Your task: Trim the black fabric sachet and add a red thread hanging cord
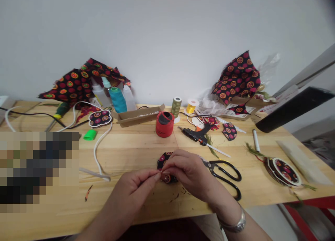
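Left grip (136,187) and right grip (187,173) both pinched, thumb to finger, tips meeting; what's between them is too small to tell. Dark patterned fabric piece (162,159) right at the fingertips, partly hidden by right grip, above counter (133,147). Black-handled scissors (211,166) just beside right grip; glue gun (200,134) and red spool (164,127) beyond.

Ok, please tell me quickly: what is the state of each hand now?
Left hand: closed in a pinch; what it holds cannot be told.
Right hand: closed, fingertips by the left's, over the patterned piece; its hold cannot be told.
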`<action>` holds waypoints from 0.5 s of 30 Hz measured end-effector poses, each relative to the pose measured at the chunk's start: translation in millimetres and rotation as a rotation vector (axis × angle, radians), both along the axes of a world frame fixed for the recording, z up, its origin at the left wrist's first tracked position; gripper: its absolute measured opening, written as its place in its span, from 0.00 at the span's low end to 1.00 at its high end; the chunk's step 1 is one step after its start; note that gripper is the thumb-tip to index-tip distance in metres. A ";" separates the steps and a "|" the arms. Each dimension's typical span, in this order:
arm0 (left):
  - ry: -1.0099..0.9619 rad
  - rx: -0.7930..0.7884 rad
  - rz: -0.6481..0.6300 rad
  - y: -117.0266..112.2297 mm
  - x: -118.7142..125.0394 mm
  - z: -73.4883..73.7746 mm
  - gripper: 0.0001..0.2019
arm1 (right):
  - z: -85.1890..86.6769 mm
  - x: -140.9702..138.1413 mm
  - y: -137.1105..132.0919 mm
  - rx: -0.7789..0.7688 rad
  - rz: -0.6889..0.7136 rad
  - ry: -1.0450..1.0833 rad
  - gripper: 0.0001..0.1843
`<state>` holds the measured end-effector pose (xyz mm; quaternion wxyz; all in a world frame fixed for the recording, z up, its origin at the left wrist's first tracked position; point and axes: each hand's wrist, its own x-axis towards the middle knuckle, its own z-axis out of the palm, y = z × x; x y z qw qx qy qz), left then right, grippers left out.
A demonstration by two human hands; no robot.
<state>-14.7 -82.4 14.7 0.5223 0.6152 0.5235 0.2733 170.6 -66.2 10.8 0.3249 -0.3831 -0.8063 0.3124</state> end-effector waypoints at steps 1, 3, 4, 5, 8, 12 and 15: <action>-0.004 -0.008 0.008 -0.3 0.9 0.7 0.11 | 0.9 -0.2 0.0 0.002 -0.008 -0.006 0.09; -0.019 -0.020 0.033 -1.0 2.9 2.5 0.10 | 2.9 -0.6 0.1 0.009 -0.015 -0.021 0.09; -0.028 -0.025 0.060 -1.3 3.8 3.4 0.10 | 4.0 -0.5 0.3 0.014 -0.016 -0.025 0.09; -0.040 -0.029 0.094 -1.6 4.3 4.2 0.10 | 5.1 -0.2 0.6 0.018 -0.019 -0.025 0.09; -0.088 -0.013 0.206 -1.2 3.3 5.1 0.11 | 7.9 1.9 1.6 0.030 -0.031 -0.015 0.08; -0.101 -0.012 0.293 0.3 -0.4 3.4 0.14 | 10.4 3.4 1.3 0.047 -0.025 -0.047 0.08; -0.137 -0.118 0.252 -0.3 1.9 2.8 0.18 | 12.6 1.7 -0.4 0.069 0.000 -0.114 0.09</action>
